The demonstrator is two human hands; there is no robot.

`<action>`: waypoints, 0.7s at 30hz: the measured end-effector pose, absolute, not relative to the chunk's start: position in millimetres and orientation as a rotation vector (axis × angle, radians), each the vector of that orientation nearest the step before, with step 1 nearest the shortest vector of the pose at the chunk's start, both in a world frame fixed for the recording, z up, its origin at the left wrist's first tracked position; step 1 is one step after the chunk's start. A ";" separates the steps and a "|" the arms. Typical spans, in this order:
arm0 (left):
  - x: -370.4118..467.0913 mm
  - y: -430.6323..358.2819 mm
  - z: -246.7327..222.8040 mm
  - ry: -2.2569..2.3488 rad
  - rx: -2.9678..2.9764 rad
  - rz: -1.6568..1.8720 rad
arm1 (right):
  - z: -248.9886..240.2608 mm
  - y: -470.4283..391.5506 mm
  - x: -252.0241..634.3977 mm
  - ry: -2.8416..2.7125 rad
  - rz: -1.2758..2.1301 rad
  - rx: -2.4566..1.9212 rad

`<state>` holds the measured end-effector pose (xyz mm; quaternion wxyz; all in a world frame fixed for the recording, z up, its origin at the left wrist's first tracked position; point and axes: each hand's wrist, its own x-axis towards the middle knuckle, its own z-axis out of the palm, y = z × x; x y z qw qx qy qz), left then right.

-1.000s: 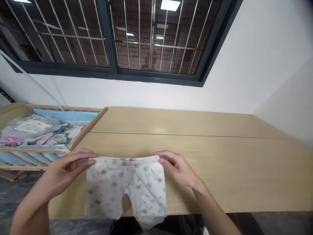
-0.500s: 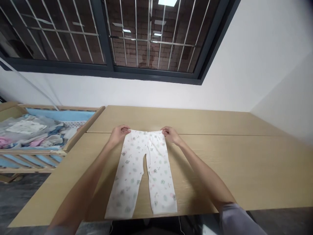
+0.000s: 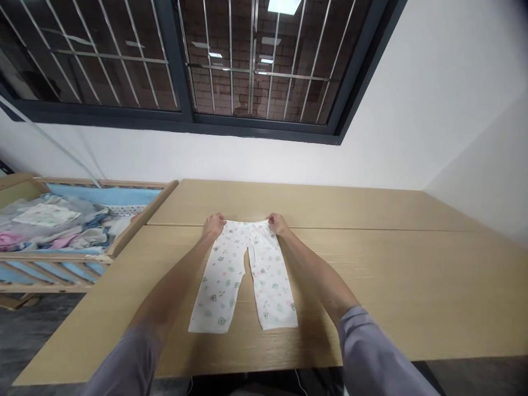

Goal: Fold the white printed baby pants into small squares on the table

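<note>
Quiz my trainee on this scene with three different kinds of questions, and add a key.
1. Fill in: the left hand and right hand hold opposite ends of the ____ on the white patterned cloth trousers.
2. True or false: the trousers are folded in half, one leg over the other.
3. What stands beyond the left end of the pale wood-grain table?

Key: 1. waistband; 2. false, the legs lie apart; 3. blue-lined slatted wooden crib.

Your white pants (image 3: 239, 237) bear scattered green, pink and grey motifs; your sleeves (image 3: 371, 352) are greyish purple, the surface (image 3: 391, 280) pale tan, the crib lining (image 3: 119, 194) light blue.
</note>
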<state>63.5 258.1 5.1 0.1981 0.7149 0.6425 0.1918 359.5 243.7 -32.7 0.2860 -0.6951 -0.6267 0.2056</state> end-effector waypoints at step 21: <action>204.5 -21.9 6.7 1.113 2.483 -0.046 | -2.2 232.5 362.0 -1.688 0.597 -1.972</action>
